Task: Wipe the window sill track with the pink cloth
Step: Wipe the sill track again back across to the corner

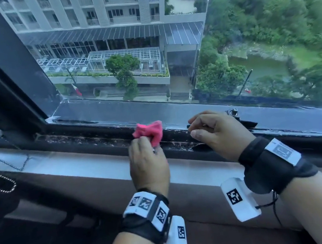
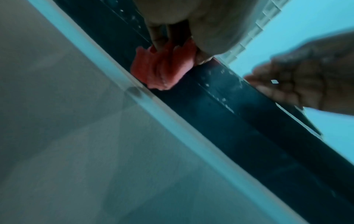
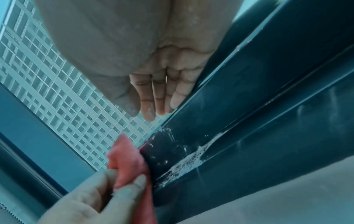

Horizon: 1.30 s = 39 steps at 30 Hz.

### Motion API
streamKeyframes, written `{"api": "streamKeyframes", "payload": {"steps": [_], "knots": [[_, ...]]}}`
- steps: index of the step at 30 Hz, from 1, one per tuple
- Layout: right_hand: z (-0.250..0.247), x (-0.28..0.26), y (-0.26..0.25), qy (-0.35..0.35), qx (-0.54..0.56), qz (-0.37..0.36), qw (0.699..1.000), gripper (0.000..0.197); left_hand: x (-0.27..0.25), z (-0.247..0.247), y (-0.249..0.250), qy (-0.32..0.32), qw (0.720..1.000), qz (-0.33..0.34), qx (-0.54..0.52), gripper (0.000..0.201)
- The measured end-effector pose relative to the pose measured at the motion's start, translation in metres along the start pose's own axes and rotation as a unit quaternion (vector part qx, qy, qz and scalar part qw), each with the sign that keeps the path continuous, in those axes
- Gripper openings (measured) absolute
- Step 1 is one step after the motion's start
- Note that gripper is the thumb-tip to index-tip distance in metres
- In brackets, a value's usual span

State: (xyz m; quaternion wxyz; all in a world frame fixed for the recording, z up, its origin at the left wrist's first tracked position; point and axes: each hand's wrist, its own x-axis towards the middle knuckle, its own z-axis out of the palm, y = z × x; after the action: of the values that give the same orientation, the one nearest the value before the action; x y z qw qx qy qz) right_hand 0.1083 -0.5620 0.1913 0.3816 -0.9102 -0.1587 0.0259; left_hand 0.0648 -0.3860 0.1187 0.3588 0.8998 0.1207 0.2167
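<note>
A crumpled pink cloth [image 1: 149, 132] [image 2: 162, 71] [image 3: 128, 163] sits bunched over the dark, dirt-speckled window sill track [image 1: 88, 138] [image 2: 229, 109] [image 3: 239, 136]. My left hand [image 1: 148, 161] [image 3: 95, 195] pinches the cloth between its fingertips, just in front of the track. To the right of the cloth my right hand [image 1: 217, 133] [image 3: 153, 97] [image 2: 306, 81] hovers over the track's far rail with its fingers loosely bent and holding nothing. White grime shows along the track's ridges beside the cloth.
The window glass [image 1: 187, 46] rises right behind the track, with its dark frame [image 1: 8, 90] at the left. A small metal latch [image 1: 233, 111] sits on the rail past my right hand. A pale inner sill [image 1: 69, 164] runs in front, a bead chain [image 1: 1, 159] at the left.
</note>
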Motion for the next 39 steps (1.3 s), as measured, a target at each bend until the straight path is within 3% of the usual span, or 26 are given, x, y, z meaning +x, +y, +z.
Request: {"api": "streamKeyframes", "payload": {"steps": [4, 9, 11, 13, 15, 17, 19, 24, 30, 33, 34, 36, 39], "knots": [[0.003, 0.003, -0.004, 0.005, 0.005, -0.009, 1.000, 0.008, -0.013, 0.005, -0.003, -0.051, 0.992, 0.087, 0.071, 0.016], [0.003, 0.003, -0.007, -0.003, 0.019, -0.004, 1.000, 0.006, -0.018, 0.011, 0.014, -0.114, 0.975, 0.174, 0.076, 0.022], [0.000, 0.002, -0.008, -0.005, 0.059, 0.013, 0.998, 0.008, -0.018, 0.009, 0.020, -0.124, 0.977, 0.162, 0.056, 0.019], [-0.005, -0.002, -0.009, 0.016, 0.126, 0.031, 0.991, 0.011, -0.017, -0.001, 0.020, -0.112, 0.988, 0.104, 0.013, 0.013], [-0.013, -0.008, -0.009, 0.047, 0.152, 0.031, 0.987, 0.010, -0.015, -0.014, 0.020, -0.068, 0.996, 0.030, -0.055, 0.006], [-0.017, -0.011, -0.006, 0.060, 0.150, 0.029, 0.986, 0.008, -0.011, -0.016, 0.019, -0.017, 0.997, 0.007, -0.075, 0.008], [-0.019, -0.012, -0.001, 0.066, 0.151, 0.033, 0.986, 0.007, -0.009, -0.006, 0.025, -0.015, 0.998, 0.057, -0.032, 0.013], [-0.012, -0.007, 0.004, 0.068, 0.165, 0.044, 0.983, 0.018, -0.023, 0.019, 0.026, -0.089, 0.969, 0.215, 0.085, 0.022], [-0.016, -0.004, -0.004, 0.069, 0.165, 0.055, 0.982, 0.025, 0.012, -0.014, 0.018, -0.201, 0.950, 0.232, 0.049, 0.020], [-0.020, -0.004, -0.003, 0.073, 0.175, 0.069, 0.979, 0.027, 0.021, -0.036, 0.013, -0.129, 0.956, 0.263, 0.035, 0.022], [-0.021, -0.003, -0.003, 0.074, 0.186, 0.072, 0.977, 0.027, 0.021, -0.036, 0.014, -0.092, 0.947, 0.306, 0.042, 0.023], [-0.019, 0.001, -0.005, 0.076, 0.201, 0.081, 0.973, 0.028, 0.023, -0.021, 0.022, -0.052, 0.903, 0.422, 0.059, 0.022], [-0.015, 0.009, -0.006, 0.075, 0.214, 0.098, 0.969, 0.030, 0.028, 0.013, 0.027, -0.103, 0.827, 0.544, 0.103, 0.026]]}}
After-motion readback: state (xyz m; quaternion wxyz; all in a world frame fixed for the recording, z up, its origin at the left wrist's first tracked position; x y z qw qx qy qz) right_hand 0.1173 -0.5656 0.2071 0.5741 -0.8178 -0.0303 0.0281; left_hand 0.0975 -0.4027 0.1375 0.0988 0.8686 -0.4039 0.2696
